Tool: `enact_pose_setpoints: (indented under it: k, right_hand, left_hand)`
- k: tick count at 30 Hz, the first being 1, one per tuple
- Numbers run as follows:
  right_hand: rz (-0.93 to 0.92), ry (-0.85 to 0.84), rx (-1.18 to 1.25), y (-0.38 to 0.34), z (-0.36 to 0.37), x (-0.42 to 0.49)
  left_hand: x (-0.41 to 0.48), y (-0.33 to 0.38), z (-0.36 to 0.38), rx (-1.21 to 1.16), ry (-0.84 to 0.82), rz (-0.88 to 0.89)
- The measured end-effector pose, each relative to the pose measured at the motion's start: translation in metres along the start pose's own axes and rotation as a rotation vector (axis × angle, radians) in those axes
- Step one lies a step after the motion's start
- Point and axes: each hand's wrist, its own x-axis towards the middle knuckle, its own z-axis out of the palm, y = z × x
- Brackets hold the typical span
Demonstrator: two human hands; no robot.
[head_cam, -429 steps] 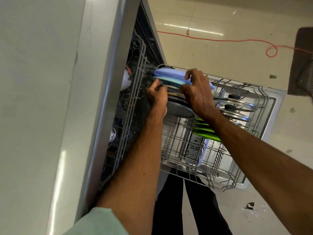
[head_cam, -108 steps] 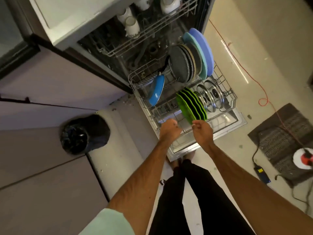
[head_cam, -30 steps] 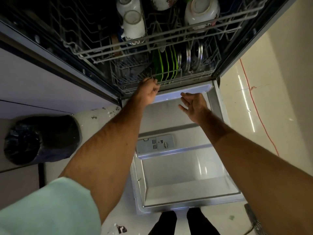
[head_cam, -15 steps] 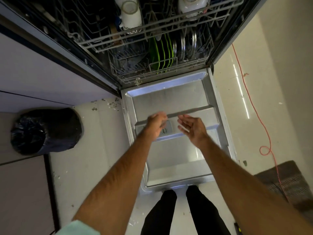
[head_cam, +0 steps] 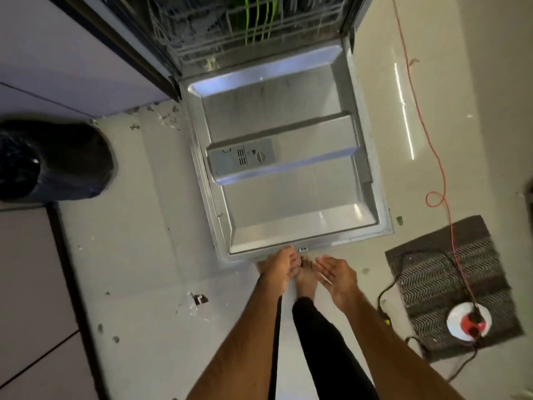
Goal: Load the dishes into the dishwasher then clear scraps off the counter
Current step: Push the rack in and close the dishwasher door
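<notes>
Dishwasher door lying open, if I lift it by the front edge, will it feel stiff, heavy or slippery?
Probably stiff: the dishwasher door looks like one rigid metal-lined panel. Likely heavyish, swinging up about its hinge edge by the lower rack. Its shiny lining may be slick; grip the rim.
</notes>
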Motion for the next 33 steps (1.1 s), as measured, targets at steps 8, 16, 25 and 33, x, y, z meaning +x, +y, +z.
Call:
enact_pose_setpoints:
  k: [8, 16, 25, 33]
  right_hand:
    - [-0.012, -0.089, 0.105, 0.016, 0.004, 0.089]
    - [-0.109, -0.153, 0.208, 0.017, 0.017, 0.153]
    - [-0.057, -0.122, 0.209, 0.004, 0.003, 0.099]
    - [-0.077, -0.156, 0.157, -0.046, -0.001, -0.075]
  left_hand:
    - [0.095, -0.051, -0.017, -0.305, 0.135, -0.037]
    - [0.137, -0.039, -0.032, -0.451, 0.100, 0.094]
    - [0.080, -0.039, -0.036, -0.480, 0.030, 0.111]
    - [-0.087, -0.007, -0.042, -0.523, -0.044, 0.125]
